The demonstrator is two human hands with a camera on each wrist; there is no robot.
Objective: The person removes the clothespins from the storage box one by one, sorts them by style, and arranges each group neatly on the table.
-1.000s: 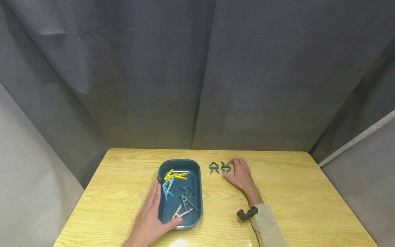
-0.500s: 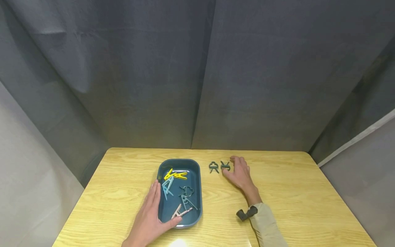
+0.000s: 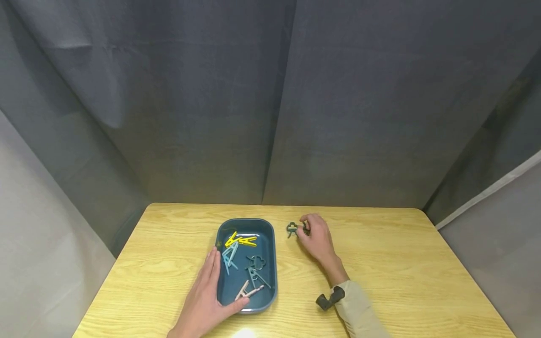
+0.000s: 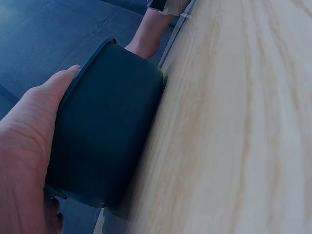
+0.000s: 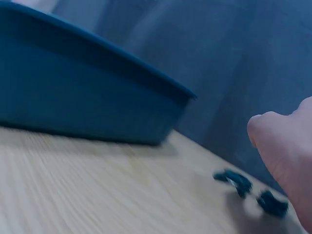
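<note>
Your right hand [image 3: 314,237] sits on the wooden table [image 3: 401,263] to the right of the blue tray [image 3: 270,263], and its curled fingertips are closed over one of the two dark green clips; that clip [image 3: 305,228] is almost wholly hidden under your fingers, so you cannot read which way it lies, only that it is at the far-left tip of the hand. The other green clip [image 3: 292,229] lies free on the table just to the left of those fingertips, between them and the tray's right wall, close to the covered one but apart from the hand as far as the head view shows. The blurred right wrist view shows two small dark shapes beside the hand, too smeared to add more. Your right hand is by far the nearer to both clips. Your left hand [image 3: 207,295] is well away from them, on the tray's other side: the palm lies flat along the left wall and the thumb hooks round the near rim, steadying the tray with the fingers mostly straight. Inside the tray lie yellow pegs [image 3: 240,240], pale blue ones [image 3: 229,256], a beige one [image 3: 245,291] and a dark green clip [image 3: 255,262].
</note>
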